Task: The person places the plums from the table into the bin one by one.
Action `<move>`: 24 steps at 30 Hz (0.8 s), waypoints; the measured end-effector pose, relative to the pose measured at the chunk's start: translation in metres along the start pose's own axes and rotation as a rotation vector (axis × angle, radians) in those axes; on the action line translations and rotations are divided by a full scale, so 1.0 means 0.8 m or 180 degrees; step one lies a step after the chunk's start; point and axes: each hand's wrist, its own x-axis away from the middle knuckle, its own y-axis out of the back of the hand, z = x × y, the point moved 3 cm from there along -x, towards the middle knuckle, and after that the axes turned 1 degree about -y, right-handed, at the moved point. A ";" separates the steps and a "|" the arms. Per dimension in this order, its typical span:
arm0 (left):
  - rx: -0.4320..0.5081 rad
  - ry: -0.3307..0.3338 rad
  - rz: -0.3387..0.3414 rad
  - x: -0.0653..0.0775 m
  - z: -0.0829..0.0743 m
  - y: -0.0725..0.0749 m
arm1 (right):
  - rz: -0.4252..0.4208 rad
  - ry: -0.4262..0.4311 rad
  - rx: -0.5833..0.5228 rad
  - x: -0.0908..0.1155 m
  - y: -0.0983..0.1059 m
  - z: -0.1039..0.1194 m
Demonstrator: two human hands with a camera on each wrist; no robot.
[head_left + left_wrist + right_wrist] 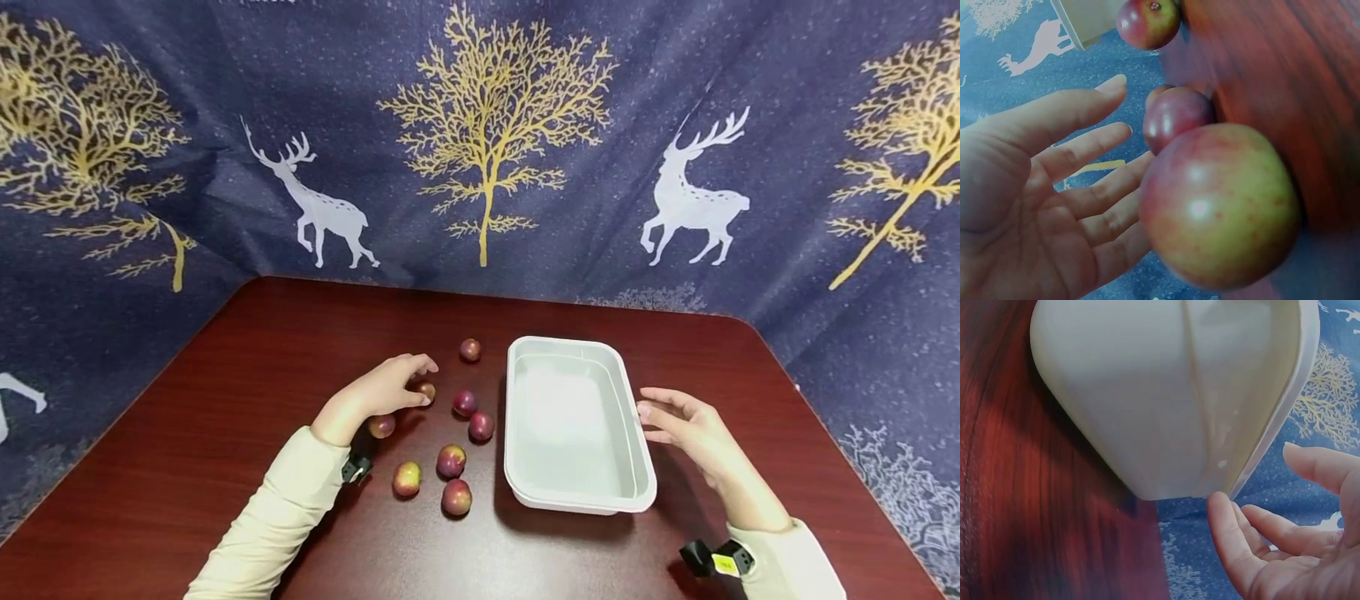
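My left hand [384, 388] hovers over the left side of the table, thumb and fingers spread around a reddish plum [427, 392] without visibly gripping it. Another plum [381, 427] lies beneath the wrist and looms large and yellow-red in the left wrist view. To the right, a white rectangular plastic tray [513, 417] stands with nothing inside. Beside its right rim is my right hand [696, 433], fingers loosely bent and holding nothing. Its fingertips [1217, 501] come up to the tray's edge; whether they touch, I cannot tell.
Several more plums lie between my left hand and the tray, among them a dark red one [481, 427], a yellow-red one [407, 479] and one farther back [470, 350]. The dark red-brown table [337, 321] ends at a blue cloth [420, 242] with deer and trees.
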 end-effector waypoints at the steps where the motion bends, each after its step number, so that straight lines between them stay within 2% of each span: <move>1: -0.0010 0.0001 0.0002 0.000 0.000 -0.001 | 0.0026 -0.0023 -0.0048 0.001 -0.001 -0.002; 7: -0.0078 -0.0057 0.0000 -0.006 -0.001 -0.006 | 0.0111 -0.0125 -0.0142 0.000 -0.003 -0.007; 11: -0.0015 -0.0214 -0.0036 -0.008 -0.002 -0.007 | 0.0141 -0.0172 -0.0274 0.000 -0.002 -0.008; 12: -0.0019 -0.0315 -0.0074 -0.010 0.006 -0.011 | 0.0168 -0.0174 -0.0329 0.000 -0.002 -0.009; 15: -0.0064 -0.0361 -0.0103 -0.008 0.004 -0.010 | 0.0279 -0.0143 -0.0553 0.000 -0.001 -0.011; 18: -0.0090 -0.0273 -0.0107 -0.008 0.003 -0.012 | 0.0373 -0.0100 -0.0739 -0.002 -0.002 -0.012; 19: -0.0105 -0.0173 -0.0073 -0.005 -0.005 -0.008 | 0.0399 -0.0097 -0.0796 -0.003 -0.003 -0.013; 24: -0.0148 -0.0041 -0.0021 -0.006 -0.004 -0.013 | 0.0518 -0.0113 -0.0968 -0.003 -0.004 -0.016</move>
